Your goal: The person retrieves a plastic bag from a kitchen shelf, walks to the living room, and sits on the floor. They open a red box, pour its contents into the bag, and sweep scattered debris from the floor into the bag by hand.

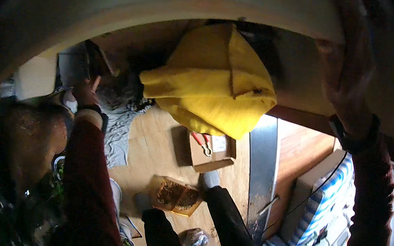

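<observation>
My left hand [86, 92] reaches out at the left, beside a grey panel-like thing [74, 62] and dark, blurred items; whether it holds anything is unclear. Raised at the upper right, my right hand [347, 76] is against a large pale curved surface [152, 9], its fingers in shadow. Between the hands, a yellow cloth [213, 84] hangs in folds. Below the cloth, an open cardboard box [209, 167] on the floor holds red-handled pliers [202, 144] and a pale paper. Near my feet stands an orange-brown divided tray [174, 210] with dark, crumbly contents.
A grey crumpled cloth [116, 147] lies on the wooden floor. Potted plants [59, 168] stand at the left, and a clear plastic bag [196, 239] lies between my legs. To the right are a dark threshold strip [263, 170], a hammer-like tool [268, 205] and a blue-checked cushion [321, 204].
</observation>
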Available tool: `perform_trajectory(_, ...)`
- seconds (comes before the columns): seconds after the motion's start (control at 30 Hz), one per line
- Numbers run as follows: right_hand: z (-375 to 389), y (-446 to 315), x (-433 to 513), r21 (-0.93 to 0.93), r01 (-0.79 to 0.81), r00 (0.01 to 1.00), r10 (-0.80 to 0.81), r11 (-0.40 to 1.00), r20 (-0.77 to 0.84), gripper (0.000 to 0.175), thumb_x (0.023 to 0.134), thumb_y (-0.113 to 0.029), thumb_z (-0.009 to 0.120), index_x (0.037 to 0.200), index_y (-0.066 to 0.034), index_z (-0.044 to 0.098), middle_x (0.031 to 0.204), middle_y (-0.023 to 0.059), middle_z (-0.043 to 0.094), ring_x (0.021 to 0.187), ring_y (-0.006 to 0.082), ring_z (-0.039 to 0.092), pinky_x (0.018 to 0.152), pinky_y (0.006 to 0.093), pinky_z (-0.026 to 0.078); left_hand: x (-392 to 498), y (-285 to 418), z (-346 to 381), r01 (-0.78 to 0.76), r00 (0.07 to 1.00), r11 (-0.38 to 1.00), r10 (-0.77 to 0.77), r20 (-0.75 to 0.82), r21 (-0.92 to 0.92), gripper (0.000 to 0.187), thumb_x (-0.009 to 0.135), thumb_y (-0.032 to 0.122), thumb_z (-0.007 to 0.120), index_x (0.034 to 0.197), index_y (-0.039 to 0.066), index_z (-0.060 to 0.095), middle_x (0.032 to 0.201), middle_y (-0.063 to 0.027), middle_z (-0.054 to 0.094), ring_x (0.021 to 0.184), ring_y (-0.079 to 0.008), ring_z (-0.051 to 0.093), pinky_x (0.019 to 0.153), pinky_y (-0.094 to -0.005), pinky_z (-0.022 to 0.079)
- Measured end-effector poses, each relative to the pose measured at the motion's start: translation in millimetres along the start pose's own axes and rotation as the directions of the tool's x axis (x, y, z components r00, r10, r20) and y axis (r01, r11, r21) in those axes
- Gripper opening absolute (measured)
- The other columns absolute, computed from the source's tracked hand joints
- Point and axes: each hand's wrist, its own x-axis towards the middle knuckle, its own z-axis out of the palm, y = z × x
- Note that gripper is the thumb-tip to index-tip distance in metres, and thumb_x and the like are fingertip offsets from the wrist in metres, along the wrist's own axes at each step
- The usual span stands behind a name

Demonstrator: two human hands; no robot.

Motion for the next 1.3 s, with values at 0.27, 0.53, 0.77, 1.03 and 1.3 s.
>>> perform_trajectory(0.27,13.6,-0.1,2.6,0.044,-0.045,0.999,0.045,0.998,-0.007,0.061,0.095,-0.037,0.062,0.144,-0.0034,0.051,0.146,0.018,0.054,0.131,0.037,0.054,0.108,0.0485,0.045,16.2,18.4,-14.9,0.697,0.702,0.496,-0.33,0.631,-0.517,0.064,0.099,0.036,0.063,0.148,0.005,0.035,0.144,-0.019,0.048,0.131,-0.0388,0.049,0.104,-0.0502,0.047)
perform_trajectory(0.53,53.3,-7.7,14.6,0.121,-0.135,0.978,0.152,0.983,-0.142,0.061,0.092,-0.036,0.063,0.144,-0.0052,0.052,0.148,0.0163,0.053,0.133,0.0363,0.053,0.109,0.0498,0.044,-134.1,25.1,-46.1,0.803,0.59,0.305,-0.295,0.751,-0.512,0.049,0.104,0.029,0.054,0.139,-0.005,0.047,0.143,-0.0199,0.052,0.135,-0.0362,0.051,0.113,-0.0473,0.041)
perform_trajectory(0.77,55.1,-15.8,16.4,0.242,-0.2,0.936,0.258,0.95,-0.24,0.061,0.091,-0.034,0.064,0.143,-0.0067,0.053,0.149,0.0147,0.052,0.134,0.0357,0.052,0.11,0.051,0.043,-365.3,164.0,-204.3,0.864,0.492,0.252,-0.237,0.837,-0.436,0.055,0.103,0.031,0.06,0.141,-0.005,0.043,0.143,-0.0242,0.051,0.131,-0.0419,0.054,0.112,-0.0535,0.043)
perform_trajectory(1.03,-100.9,-64.0,-224.8,0.319,-0.253,0.965,0.216,0.913,0.149,0.058,0.098,-0.024,0.054,0.153,-0.0171,0.036,0.162,0.0101,0.036,0.15,0.0265,0.032,0.117,0.0568,0.029,-514.9,246.7,-384.7,0.942,0.165,0.333,-0.356,0.92,-0.04,0.068,0.101,0.031,0.063,0.152,-0.004,0.034,0.14,-0.0303,0.054,0.117,-0.0428,0.063,0.101,-0.0528,0.051)
perform_trajectory(1.3,-404.4,-311.1,-598.9,-0.282,-0.783,0.027,0.485,0.554,0.874,0.071,0.079,-0.028,0.078,0.139,-0.0053,0.047,0.136,0.014,0.052,0.136,0.031,0.045,0.104,0.0527,0.034,-548.6,241.4,-430.3,0.867,0.164,0.497,-0.213,0.963,-0.037,0.061,0.098,0.016,0.06,0.15,-0.006,0.037,0.136,-0.0238,0.057,0.108,-0.0279,0.066,0.096,-0.0358,0.047)
